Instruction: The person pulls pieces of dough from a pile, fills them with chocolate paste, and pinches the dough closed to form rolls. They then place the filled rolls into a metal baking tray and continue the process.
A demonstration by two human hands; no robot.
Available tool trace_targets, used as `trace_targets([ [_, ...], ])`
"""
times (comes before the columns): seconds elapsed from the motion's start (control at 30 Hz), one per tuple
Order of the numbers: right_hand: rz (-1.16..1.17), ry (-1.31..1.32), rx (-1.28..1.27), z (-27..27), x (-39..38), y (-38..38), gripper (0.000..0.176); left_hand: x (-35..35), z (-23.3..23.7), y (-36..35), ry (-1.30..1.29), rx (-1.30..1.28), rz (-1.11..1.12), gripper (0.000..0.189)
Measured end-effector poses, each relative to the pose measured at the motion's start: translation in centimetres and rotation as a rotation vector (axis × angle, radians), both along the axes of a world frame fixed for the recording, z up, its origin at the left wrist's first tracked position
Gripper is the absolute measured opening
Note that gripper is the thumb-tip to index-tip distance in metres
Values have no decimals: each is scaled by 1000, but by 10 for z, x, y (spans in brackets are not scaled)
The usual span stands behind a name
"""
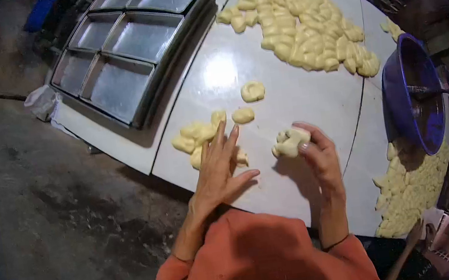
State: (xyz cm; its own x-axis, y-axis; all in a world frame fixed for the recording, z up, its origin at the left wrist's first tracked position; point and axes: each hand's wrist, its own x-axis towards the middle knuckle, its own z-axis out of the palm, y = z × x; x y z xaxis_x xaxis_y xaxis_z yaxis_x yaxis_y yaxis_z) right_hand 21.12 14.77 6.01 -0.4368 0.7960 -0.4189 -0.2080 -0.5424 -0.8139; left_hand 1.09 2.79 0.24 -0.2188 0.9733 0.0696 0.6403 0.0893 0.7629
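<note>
Pinching a lump of dough [291, 143], the right hand [322, 156] holds it above the table [190, 96], toward the near edge. Spread wide, the left hand [217, 163] hides some small dough pieces [194, 135] (whether it presses them, I can't tell). By the right edge, a purple basin [395, 89], its contents murky, blocks part of another dough pile [412, 189].

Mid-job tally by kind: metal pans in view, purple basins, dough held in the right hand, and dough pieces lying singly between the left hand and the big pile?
Metal pans: 6
Purple basin: 1
Dough lump in the right hand: 1
Single dough pieces: 2
Total: 10
</note>
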Motion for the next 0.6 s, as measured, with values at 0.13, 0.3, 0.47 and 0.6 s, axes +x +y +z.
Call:
trace_targets([
  [0.13, 58, 39, -102, -24, -8, -16, 36, 2, 25, 8, 83, 155, 14, 77],
  [0.3, 169, -98, -4, -14, -23, -20, 20, 23, 34, 18, -886, -160, 118, 27],
  [0.47, 105, -241, 381, -26, -21, -18, 18, 31, 19, 28, -600, 0, 97, 24],
  [0.6, 19, -107, 138, -2, -20, -22, 21, 50, 34, 54, -320, 385, 199, 36],
])
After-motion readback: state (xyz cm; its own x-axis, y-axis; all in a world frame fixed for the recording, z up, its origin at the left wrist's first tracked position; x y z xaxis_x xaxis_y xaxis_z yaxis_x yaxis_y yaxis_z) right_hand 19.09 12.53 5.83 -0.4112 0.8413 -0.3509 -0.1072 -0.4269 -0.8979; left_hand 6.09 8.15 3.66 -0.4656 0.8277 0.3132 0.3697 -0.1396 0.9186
